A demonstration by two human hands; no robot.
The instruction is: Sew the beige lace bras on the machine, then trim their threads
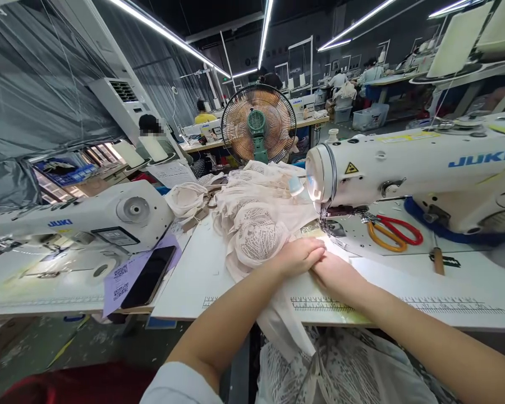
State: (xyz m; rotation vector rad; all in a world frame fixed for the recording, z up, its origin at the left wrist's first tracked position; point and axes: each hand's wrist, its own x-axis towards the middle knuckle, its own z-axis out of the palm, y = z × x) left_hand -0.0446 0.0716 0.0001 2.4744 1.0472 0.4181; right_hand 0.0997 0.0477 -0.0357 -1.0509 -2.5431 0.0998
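Note:
A cream lace bra (258, 238) lies on the white sewing table, its cup facing up and a strip of cloth hanging over the front edge. My left hand (301, 257) is closed on the bra's right side, close in front of the needle of the sewing machine (357, 168). Against it, fingers touching, my right hand (334, 274) is closed at the edge of the same cloth; its fingertips are partly hidden. The machine's lamp lights the presser foot (326, 223) just beyond both hands.
Red-and-orange scissors (393, 231) and a wooden-handled tool (438, 259) lie right. More cream garments (252, 179) are heaped behind. At left are a phone (149, 276) on purple paper (113, 286) and a second machine (122, 216). A large fan (257, 123) stands ahead; people sit farther back.

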